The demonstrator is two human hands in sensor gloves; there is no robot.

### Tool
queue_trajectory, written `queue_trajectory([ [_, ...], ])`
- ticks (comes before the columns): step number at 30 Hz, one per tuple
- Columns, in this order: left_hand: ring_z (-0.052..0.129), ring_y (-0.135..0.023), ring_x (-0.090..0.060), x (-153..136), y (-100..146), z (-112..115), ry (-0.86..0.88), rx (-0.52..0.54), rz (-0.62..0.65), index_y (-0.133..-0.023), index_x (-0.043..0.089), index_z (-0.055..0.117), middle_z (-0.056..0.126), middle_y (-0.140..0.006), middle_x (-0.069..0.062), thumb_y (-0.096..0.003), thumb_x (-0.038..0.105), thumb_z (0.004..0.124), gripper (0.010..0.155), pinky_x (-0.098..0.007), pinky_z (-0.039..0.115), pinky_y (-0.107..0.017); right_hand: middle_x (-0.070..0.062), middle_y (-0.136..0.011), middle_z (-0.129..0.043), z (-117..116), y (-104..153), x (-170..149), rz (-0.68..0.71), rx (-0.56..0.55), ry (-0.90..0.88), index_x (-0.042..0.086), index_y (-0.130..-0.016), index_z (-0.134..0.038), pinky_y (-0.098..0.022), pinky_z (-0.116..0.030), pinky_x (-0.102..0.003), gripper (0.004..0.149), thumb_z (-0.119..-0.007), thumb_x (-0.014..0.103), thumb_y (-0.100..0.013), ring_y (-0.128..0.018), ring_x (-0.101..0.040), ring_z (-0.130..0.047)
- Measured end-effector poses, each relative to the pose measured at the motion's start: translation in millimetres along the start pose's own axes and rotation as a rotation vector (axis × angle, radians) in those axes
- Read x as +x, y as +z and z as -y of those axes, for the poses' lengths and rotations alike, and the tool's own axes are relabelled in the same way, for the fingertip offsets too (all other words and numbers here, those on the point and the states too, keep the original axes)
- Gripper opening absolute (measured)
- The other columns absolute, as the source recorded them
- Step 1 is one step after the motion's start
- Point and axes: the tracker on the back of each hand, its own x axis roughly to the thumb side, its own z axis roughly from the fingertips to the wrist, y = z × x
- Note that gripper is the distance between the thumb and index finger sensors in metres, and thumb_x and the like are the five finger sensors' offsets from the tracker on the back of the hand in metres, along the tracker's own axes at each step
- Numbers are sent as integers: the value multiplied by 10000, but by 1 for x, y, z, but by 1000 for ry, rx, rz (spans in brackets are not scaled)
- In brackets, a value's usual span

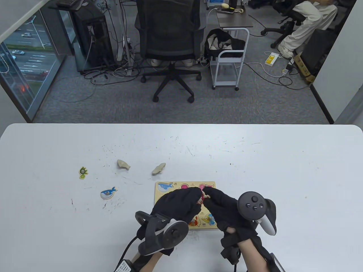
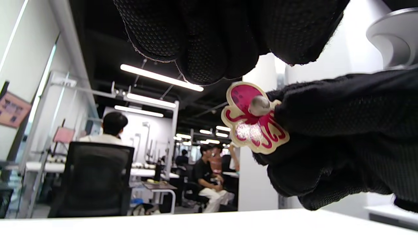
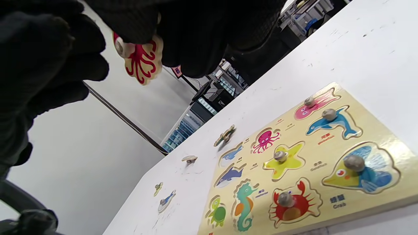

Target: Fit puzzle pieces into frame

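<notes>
The wooden puzzle frame (image 1: 185,187) lies flat on the white table, partly under both hands. In the right wrist view the frame (image 3: 375,130) holds the squid, dolphin, starfish (image 3: 284,160), crab and fish pieces, while the octopus recess (image 3: 265,140) stands empty. My right hand (image 1: 205,196) pinches the red octopus piece (image 2: 254,122) by its knob, lifted above the frame. My left hand (image 1: 196,197) hovers beside it, fingers loosely curled close to the piece (image 3: 143,62) and gripping nothing. Loose on the table are a turtle piece (image 1: 83,172), a blue whale piece (image 1: 108,193) and two face-down pieces (image 1: 123,164) (image 1: 158,168).
The loose pieces lie left of and behind the frame. Beyond the table's far edge (image 1: 181,123) stand an office chair (image 1: 170,42) and a white trolley (image 1: 229,59). A seated person (image 1: 306,22) is at the back right.
</notes>
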Motion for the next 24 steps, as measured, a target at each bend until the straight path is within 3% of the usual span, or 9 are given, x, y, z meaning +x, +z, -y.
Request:
queue_trajectory([
  [5, 989, -809, -100, 9, 1, 7, -145, 19, 2, -972, 409, 764, 963, -924, 132, -456, 539, 863, 541, -342, 844, -657, 33, -839, -945, -3, -2, -3, 9, 69, -131, 267, -956, -752, -615, -788, -429, 481, -826, 435, -512, -690, -164, -1006],
  [11, 989, -807, -103, 12, 1, 13, -196, 10, -13, -972, 408, 763, 960, -925, 128, -458, 530, 867, 539, -349, 841, -658, 10, -844, -942, -6, -5, -8, 6, 120, -247, 233, -967, -745, -615, -784, -435, 500, -818, 435, -516, -692, -177, -1003],
  [24, 1014, -761, -91, 7, -1, 20, -228, 23, -40, -922, 415, 805, 997, -865, 127, -458, 523, 869, 481, -345, 857, -637, -20, -858, -931, -10, -6, -8, 30, 159, -277, 189, -981, -728, -620, -778, -442, 524, -808, 429, -522, -703, -194, -997],
])
